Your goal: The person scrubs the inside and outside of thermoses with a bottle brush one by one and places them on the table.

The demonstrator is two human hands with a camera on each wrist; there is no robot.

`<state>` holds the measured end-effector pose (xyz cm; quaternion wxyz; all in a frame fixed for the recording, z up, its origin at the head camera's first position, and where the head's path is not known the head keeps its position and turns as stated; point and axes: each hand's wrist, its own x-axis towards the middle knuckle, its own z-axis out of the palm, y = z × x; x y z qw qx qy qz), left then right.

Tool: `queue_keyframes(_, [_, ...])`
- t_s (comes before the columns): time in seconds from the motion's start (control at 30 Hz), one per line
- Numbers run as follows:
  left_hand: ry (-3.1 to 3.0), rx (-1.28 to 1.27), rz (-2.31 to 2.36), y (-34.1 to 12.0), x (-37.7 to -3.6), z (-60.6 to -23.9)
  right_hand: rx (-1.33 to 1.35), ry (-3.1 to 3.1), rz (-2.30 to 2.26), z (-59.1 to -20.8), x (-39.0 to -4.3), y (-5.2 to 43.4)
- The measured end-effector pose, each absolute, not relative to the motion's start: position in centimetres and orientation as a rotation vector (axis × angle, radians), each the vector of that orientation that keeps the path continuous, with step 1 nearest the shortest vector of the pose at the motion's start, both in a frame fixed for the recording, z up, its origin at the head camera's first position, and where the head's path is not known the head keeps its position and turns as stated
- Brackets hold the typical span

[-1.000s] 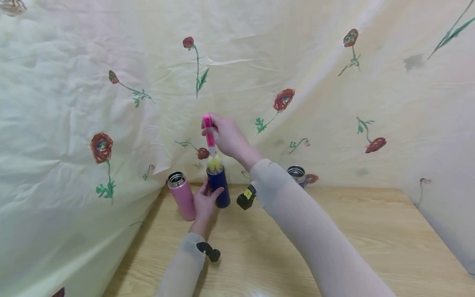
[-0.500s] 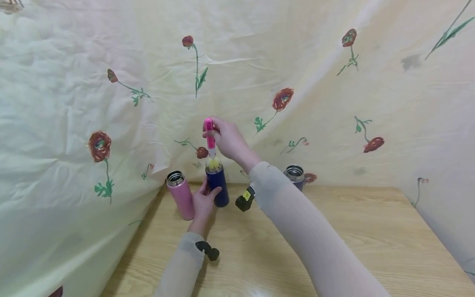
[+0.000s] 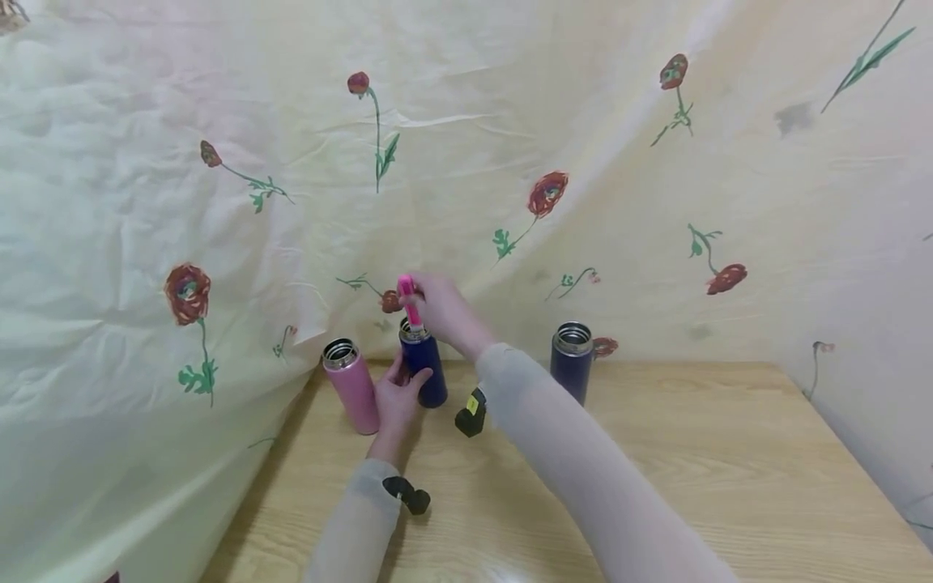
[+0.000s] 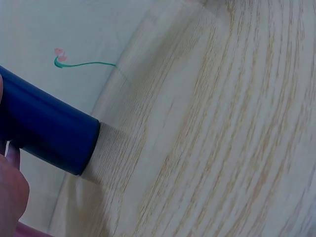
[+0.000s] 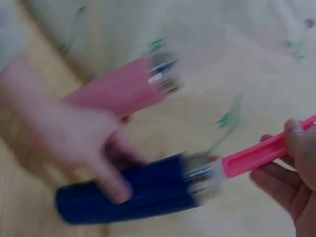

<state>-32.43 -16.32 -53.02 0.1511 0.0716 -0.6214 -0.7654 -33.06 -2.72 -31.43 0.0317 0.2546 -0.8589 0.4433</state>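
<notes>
A dark blue bottle (image 3: pixel 425 371) with a steel neck and no lid stands slightly tilted on the table. My left hand (image 3: pixel 395 401) grips it low on its left side, thumb across the front. Above it, my right hand (image 3: pixel 446 309) pinches the pink handle (image 5: pixel 252 158) of a bottle brush. The brush's pale shaft enters the bottle's mouth, and its yellow head is hidden inside. Close to the left hand stands an uncapped pink bottle (image 3: pixel 353 390). In the left wrist view, the lower part of the blue bottle (image 4: pixel 47 123) shows against the table.
Another uncapped dark blue bottle (image 3: pixel 572 364) stands to the right, beyond the right forearm. The wooden table (image 3: pixel 700 453) meets a flowered cloth (image 3: pixel 466 162) hanging behind it and along the left side.
My right hand has moved down, and the brush's yellow head has gone from the blue bottle's mouth to inside it. The left hand keeps its grip. More of the right-hand bottle shows.
</notes>
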Motion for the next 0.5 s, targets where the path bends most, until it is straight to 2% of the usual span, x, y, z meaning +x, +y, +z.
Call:
queue_keyframes(0.2, [-1.838,0.245,-2.164,-16.3,-32.5,-53.0,0.692,-2.672,1.268,-34.9,-34.1,-3.4])
queue_keyframes(0.5, [-1.887,0.208,-2.113,-16.0,-32.7,-54.2,0.573,-2.679,1.308,-35.5,-34.7,-3.7])
